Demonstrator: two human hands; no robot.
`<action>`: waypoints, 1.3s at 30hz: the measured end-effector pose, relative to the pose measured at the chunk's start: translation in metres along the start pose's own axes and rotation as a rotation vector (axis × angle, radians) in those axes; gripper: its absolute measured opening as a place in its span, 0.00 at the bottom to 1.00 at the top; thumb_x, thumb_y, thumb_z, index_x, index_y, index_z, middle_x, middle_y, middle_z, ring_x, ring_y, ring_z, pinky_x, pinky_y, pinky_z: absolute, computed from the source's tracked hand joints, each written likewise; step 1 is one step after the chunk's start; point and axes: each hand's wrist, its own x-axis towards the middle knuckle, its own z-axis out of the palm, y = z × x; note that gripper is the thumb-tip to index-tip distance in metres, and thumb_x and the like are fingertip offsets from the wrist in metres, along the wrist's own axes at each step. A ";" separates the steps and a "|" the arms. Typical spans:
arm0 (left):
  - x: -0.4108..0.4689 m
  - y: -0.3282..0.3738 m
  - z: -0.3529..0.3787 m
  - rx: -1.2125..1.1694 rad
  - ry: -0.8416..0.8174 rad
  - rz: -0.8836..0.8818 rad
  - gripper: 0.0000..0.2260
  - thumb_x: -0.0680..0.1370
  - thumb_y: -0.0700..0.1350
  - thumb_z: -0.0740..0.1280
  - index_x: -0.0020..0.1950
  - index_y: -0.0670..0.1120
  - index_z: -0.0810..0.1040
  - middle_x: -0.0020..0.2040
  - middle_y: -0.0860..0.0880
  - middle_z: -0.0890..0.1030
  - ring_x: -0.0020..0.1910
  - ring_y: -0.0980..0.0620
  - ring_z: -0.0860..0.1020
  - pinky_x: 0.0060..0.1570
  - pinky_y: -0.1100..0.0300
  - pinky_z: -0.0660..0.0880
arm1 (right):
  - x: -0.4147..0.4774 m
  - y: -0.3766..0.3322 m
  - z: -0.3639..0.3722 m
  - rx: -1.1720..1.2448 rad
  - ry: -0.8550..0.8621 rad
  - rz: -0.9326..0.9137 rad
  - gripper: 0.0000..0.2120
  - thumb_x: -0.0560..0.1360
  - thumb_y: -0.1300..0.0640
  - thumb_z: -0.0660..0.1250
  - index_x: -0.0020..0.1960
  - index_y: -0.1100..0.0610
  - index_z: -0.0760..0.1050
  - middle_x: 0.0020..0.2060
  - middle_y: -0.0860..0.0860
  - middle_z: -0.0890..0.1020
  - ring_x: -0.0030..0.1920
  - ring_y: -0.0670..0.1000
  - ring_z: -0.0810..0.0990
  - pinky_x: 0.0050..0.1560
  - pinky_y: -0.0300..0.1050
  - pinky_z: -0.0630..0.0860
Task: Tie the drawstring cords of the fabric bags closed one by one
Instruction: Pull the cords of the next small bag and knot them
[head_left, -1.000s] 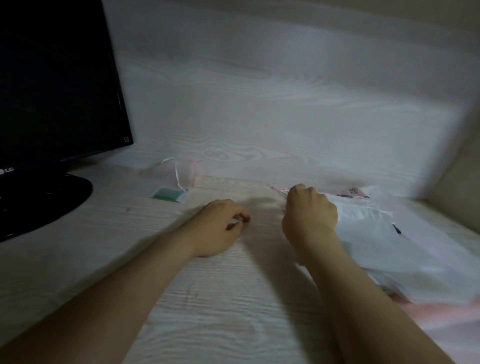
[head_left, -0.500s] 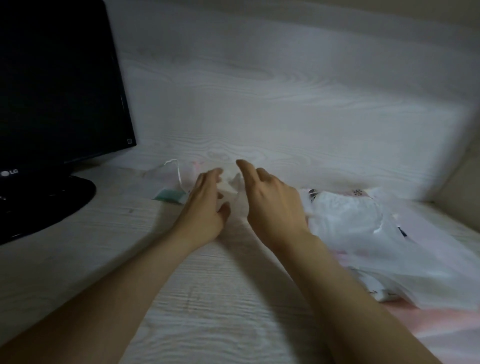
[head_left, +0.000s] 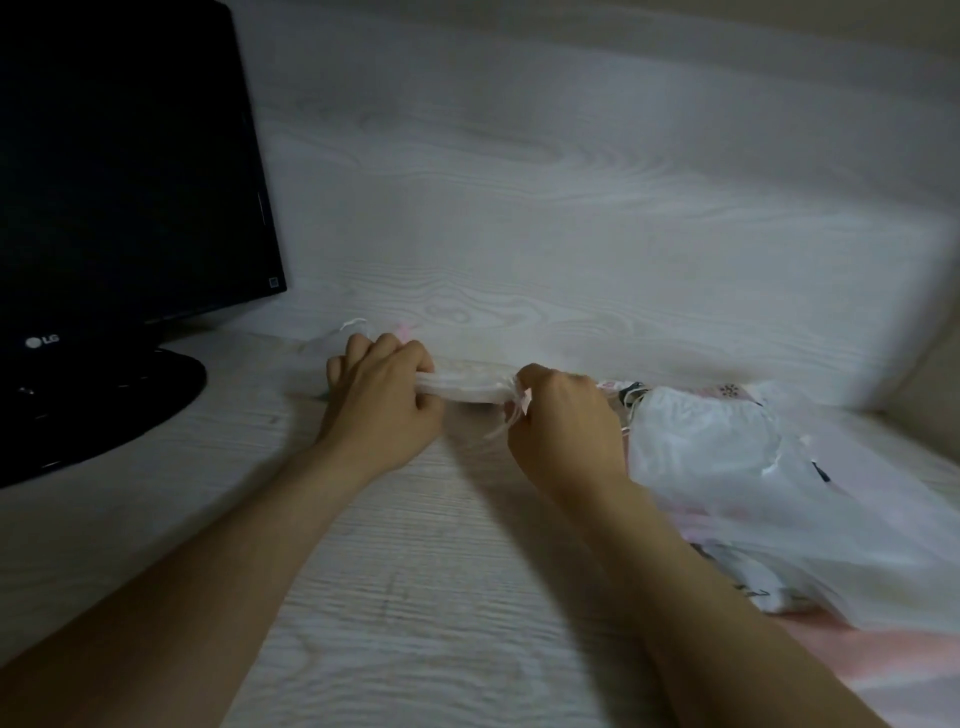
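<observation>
Left hand (head_left: 382, 400) gripped the gathered bag (head_left: 462, 387) at nine o'clock, right hand (head_left: 563, 415) pinched its mouth at three, cords (head_left: 503, 427) dangling, its length stretched between them.

One wide-angle camera, worn on the head, looks forward and down over the desk (head_left: 415, 597) toward the wall (head_left: 571, 208). It is near: left hand (head_left: 382, 405) and right hand (head_left: 563, 423) grip a bag (head_left: 467, 389) at centre; monitor (head_left: 119, 156) at 10 o'clock, pile (head_left: 727, 467) at 3 o'clock.
</observation>
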 end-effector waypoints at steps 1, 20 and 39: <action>0.000 0.000 -0.002 0.027 -0.012 -0.008 0.08 0.74 0.50 0.65 0.52 0.54 0.75 0.52 0.53 0.77 0.59 0.46 0.68 0.53 0.51 0.60 | -0.002 0.000 0.001 0.083 -0.013 0.068 0.15 0.75 0.58 0.65 0.61 0.52 0.79 0.45 0.55 0.85 0.48 0.60 0.84 0.47 0.55 0.81; 0.003 -0.011 0.000 -0.017 0.005 0.045 0.11 0.76 0.56 0.77 0.44 0.53 0.78 0.44 0.52 0.79 0.49 0.45 0.78 0.47 0.52 0.66 | -0.001 0.001 0.007 0.433 -0.008 0.248 0.10 0.79 0.51 0.68 0.50 0.55 0.86 0.39 0.49 0.87 0.42 0.49 0.85 0.46 0.41 0.77; 0.003 -0.013 -0.004 -0.119 -0.066 -0.147 0.09 0.79 0.34 0.63 0.52 0.44 0.80 0.49 0.44 0.83 0.49 0.41 0.80 0.45 0.52 0.73 | -0.001 0.010 0.010 0.216 0.000 0.353 0.14 0.81 0.45 0.66 0.53 0.54 0.84 0.57 0.61 0.77 0.62 0.65 0.73 0.67 0.57 0.70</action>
